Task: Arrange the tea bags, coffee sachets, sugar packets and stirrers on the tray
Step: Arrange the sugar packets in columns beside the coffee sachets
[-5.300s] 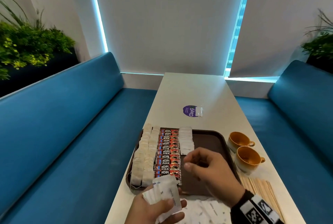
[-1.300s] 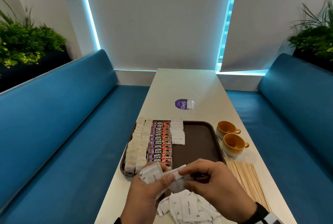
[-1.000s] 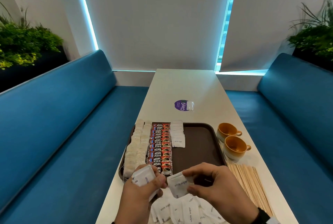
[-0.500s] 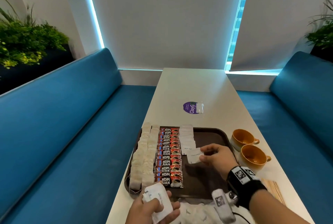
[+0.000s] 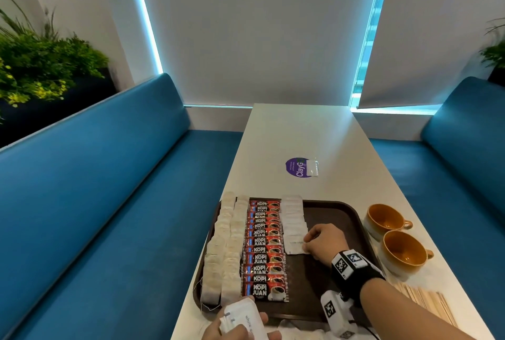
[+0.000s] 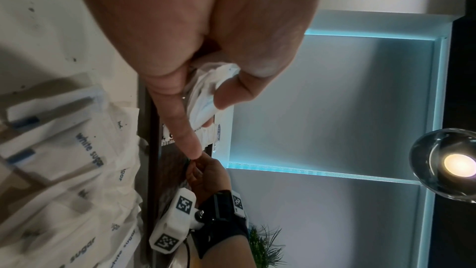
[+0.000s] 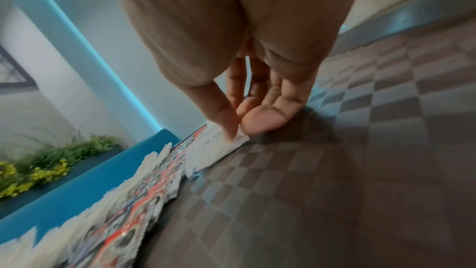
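Setting: white bench point(image 5: 314, 134) between blue upholstered seats, blinds behind; this long surface carries everything.
Left hand: nearest the viewer, left hand point(image 5: 237, 327) grips a stack of sugar packets point(image 5: 243, 319), thumb and fingers point(image 6: 231, 93) curled round it. Judged purpose: a supply held ready so that the other hand can draw single packets.
Loose packets: more sugar packets point(image 6: 90, 150), printed "white sugar", lie in a heap on the bench just before the tray's near rim.
Stirrers: wooden stirrers point(image 5: 426, 301) lie on the bench right of the tray, not yet on it.
Tray: brown tray point(image 5: 341, 211); its right part is bare.
Right hand: right hand point(image 5: 326, 241) reaches onto the tray; thumb and forefinger pinch the corner of one sugar packet point(image 5: 295, 248), which lies flat at the near end of the sugar column point(image 5: 293, 214). Judged purpose: setting it to overlap the packet beyond, so the column runs even.
Coffee sachets: red coffee sachets point(image 5: 265, 246) form an overlapped column just left of the sugar.
Tea bags: two columns of tea bags point(image 5: 226, 244) fill the left edge.
Cups: two orange cups point(image 5: 393, 238) stand on the bench beside the tray's right rim.
Far bench: purple sticker point(image 5: 296, 167) well beyond the tray.
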